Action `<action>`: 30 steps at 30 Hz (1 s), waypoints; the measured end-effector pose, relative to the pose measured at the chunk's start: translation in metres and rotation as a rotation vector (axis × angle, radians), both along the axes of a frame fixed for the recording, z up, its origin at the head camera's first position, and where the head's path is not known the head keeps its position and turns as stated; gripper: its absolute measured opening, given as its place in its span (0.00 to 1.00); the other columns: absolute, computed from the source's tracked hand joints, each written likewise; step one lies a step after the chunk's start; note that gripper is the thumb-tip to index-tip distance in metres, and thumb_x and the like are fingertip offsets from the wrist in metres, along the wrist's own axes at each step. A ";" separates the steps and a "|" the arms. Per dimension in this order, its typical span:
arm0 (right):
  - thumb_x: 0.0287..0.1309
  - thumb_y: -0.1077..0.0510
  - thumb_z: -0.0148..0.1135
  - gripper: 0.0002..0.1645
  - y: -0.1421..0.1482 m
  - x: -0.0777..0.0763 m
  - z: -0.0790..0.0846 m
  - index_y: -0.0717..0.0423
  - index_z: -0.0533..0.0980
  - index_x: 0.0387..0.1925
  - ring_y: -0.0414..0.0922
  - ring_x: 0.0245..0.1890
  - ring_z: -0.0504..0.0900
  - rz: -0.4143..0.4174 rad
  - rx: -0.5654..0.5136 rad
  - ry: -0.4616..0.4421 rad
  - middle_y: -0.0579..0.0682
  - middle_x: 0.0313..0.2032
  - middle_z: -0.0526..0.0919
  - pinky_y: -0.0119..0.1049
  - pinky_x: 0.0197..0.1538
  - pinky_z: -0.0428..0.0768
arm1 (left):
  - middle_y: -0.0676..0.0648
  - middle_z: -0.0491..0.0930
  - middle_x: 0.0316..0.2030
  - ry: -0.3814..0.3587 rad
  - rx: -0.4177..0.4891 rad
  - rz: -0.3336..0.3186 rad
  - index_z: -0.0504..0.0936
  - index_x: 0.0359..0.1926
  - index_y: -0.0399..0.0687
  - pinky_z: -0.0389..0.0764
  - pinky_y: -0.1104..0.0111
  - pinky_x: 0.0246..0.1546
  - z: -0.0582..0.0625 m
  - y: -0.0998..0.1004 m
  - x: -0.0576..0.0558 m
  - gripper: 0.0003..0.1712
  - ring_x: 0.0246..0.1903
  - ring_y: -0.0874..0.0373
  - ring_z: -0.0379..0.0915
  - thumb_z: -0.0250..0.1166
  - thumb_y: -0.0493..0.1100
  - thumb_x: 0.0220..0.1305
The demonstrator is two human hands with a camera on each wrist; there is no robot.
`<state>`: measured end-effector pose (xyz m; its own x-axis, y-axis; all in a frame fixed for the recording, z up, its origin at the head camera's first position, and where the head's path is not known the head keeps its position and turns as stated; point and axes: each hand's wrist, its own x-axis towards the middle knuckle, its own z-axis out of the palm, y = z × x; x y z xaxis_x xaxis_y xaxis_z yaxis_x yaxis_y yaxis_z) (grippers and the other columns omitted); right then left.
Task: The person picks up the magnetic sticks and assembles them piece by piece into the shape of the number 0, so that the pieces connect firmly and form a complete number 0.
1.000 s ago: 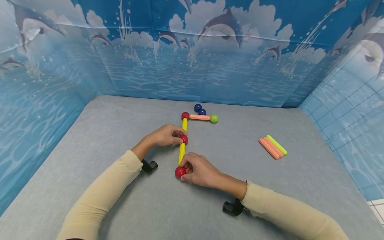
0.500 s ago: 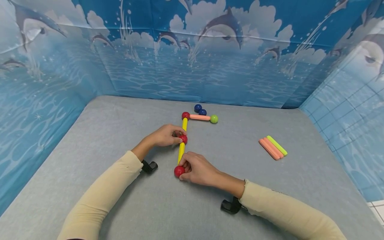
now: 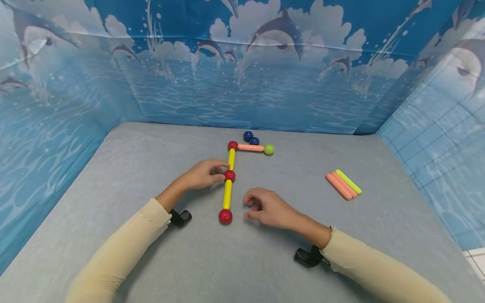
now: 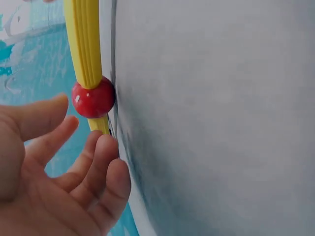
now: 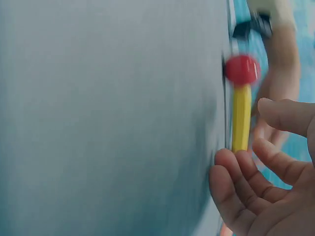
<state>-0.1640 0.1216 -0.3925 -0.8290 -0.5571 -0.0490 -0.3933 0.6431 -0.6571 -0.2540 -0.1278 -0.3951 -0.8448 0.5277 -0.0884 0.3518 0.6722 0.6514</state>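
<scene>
A grey table fills the floor of a blue dolphin-printed enclosure, and both hands rest on it near its middle.

The left hand lies just left of the stick-and-ball chain. Its fingers are loosely bent and its fingertips sit at the middle red ball; in the left wrist view the fingers are spread and relaxed beside that ball, and I cannot tell whether they touch it. It grips nothing.

The right hand lies to the right of the chain's near end, apart from it, fingers loosely curled and holding nothing.

The chain runs between the hands and away from them. Counted: two yellow sticks in line, the far yellow stick beyond the left hand and the near yellow stick between the two hands; one pink stick branching right from the far end.

Three loose sticks lie side by side well to the right of the right hand: two pink and one green.

Balls: three red, being the middle one, the near red ball just left of the right hand and the far red ball at the corner; one green ball ending the pink stick; two dark blue balls touching each other just beyond that stick.
</scene>
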 end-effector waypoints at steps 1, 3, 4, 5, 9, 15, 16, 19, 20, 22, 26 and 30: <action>0.58 0.56 0.70 0.16 0.007 -0.002 0.002 0.55 0.78 0.47 0.40 0.36 0.76 -0.025 0.016 0.010 0.50 0.41 0.82 0.29 0.39 0.77 | 0.41 0.81 0.51 0.022 0.002 0.006 0.76 0.65 0.48 0.81 0.60 0.45 0.000 -0.003 0.004 0.24 0.45 0.50 0.76 0.62 0.42 0.68; 0.59 0.56 0.68 0.16 0.023 -0.006 0.005 0.56 0.79 0.48 0.41 0.38 0.77 -0.073 0.051 0.039 0.50 0.42 0.82 0.31 0.40 0.77 | 0.43 0.81 0.47 0.064 0.005 0.017 0.78 0.62 0.48 0.80 0.64 0.39 0.001 -0.009 0.015 0.22 0.40 0.52 0.75 0.62 0.41 0.67; 0.60 0.57 0.68 0.16 0.033 -0.009 0.006 0.56 0.79 0.49 0.41 0.38 0.78 -0.096 0.071 0.062 0.51 0.43 0.83 0.33 0.40 0.77 | 0.44 0.81 0.46 0.082 0.005 0.017 0.79 0.61 0.48 0.80 0.65 0.38 0.002 -0.012 0.021 0.21 0.39 0.53 0.74 0.63 0.41 0.67; 0.60 0.57 0.67 0.16 0.043 -0.011 0.008 0.56 0.79 0.49 0.42 0.39 0.78 -0.117 0.093 0.087 0.51 0.43 0.83 0.34 0.39 0.77 | 0.45 0.81 0.45 0.101 0.005 0.007 0.80 0.59 0.48 0.79 0.67 0.37 0.003 -0.014 0.027 0.20 0.37 0.54 0.74 0.64 0.40 0.66; 0.60 0.59 0.67 0.16 0.089 -0.021 0.012 0.60 0.80 0.49 0.45 0.38 0.79 -0.184 0.172 0.209 0.54 0.40 0.83 0.38 0.39 0.78 | 0.48 0.81 0.41 0.154 0.016 -0.047 0.82 0.54 0.48 0.77 0.70 0.36 0.005 -0.018 0.050 0.17 0.35 0.59 0.72 0.66 0.40 0.65; 0.58 0.62 0.67 0.14 0.158 -0.031 0.014 0.67 0.81 0.44 0.51 0.33 0.79 -0.332 0.341 0.436 0.61 0.35 0.81 0.48 0.37 0.79 | 0.51 0.81 0.39 0.196 0.046 -0.113 0.84 0.50 0.49 0.78 0.72 0.36 0.004 -0.019 0.077 0.15 0.34 0.63 0.73 0.68 0.38 0.62; 0.57 0.62 0.67 0.14 0.167 -0.032 0.013 0.68 0.81 0.43 0.51 0.32 0.78 -0.358 0.378 0.452 0.61 0.33 0.80 0.48 0.35 0.78 | 0.51 0.81 0.40 0.189 0.044 -0.122 0.84 0.50 0.50 0.78 0.73 0.36 0.003 -0.018 0.081 0.15 0.34 0.63 0.73 0.69 0.39 0.62; 0.57 0.61 0.66 0.15 0.186 -0.034 0.009 0.71 0.80 0.41 0.51 0.28 0.75 -0.406 0.465 0.449 0.62 0.29 0.78 0.45 0.31 0.76 | 0.51 0.81 0.40 0.152 0.028 -0.146 0.84 0.50 0.52 0.78 0.74 0.36 0.000 -0.017 0.089 0.16 0.35 0.64 0.72 0.70 0.40 0.61; 0.56 0.61 0.66 0.16 0.190 -0.034 0.007 0.72 0.80 0.41 0.50 0.27 0.74 -0.410 0.485 0.438 0.62 0.29 0.78 0.44 0.30 0.74 | 0.51 0.80 0.41 0.138 0.023 -0.151 0.84 0.51 0.53 0.78 0.74 0.36 0.000 -0.017 0.091 0.16 0.35 0.65 0.72 0.70 0.41 0.61; 0.55 0.61 0.67 0.16 0.195 -0.033 0.004 0.72 0.80 0.40 0.49 0.26 0.73 -0.412 0.506 0.426 0.61 0.28 0.77 0.42 0.29 0.73 | 0.51 0.80 0.41 0.115 0.016 -0.157 0.84 0.51 0.54 0.78 0.74 0.35 -0.002 -0.016 0.093 0.16 0.35 0.65 0.72 0.70 0.42 0.61; 0.53 0.62 0.70 0.12 0.197 -0.031 -0.001 0.69 0.81 0.36 0.48 0.25 0.72 -0.391 0.504 0.472 0.58 0.26 0.76 0.40 0.28 0.71 | 0.53 0.79 0.42 0.072 -0.009 -0.152 0.83 0.52 0.55 0.78 0.74 0.35 -0.002 -0.014 0.093 0.17 0.35 0.65 0.73 0.70 0.43 0.61; 0.51 0.63 0.71 0.10 0.193 -0.029 -0.004 0.66 0.80 0.32 0.47 0.24 0.70 -0.363 0.509 0.531 0.55 0.24 0.74 0.39 0.27 0.69 | 0.53 0.80 0.42 0.043 -0.030 -0.153 0.82 0.54 0.54 0.78 0.74 0.35 -0.001 -0.010 0.093 0.19 0.35 0.64 0.73 0.71 0.44 0.60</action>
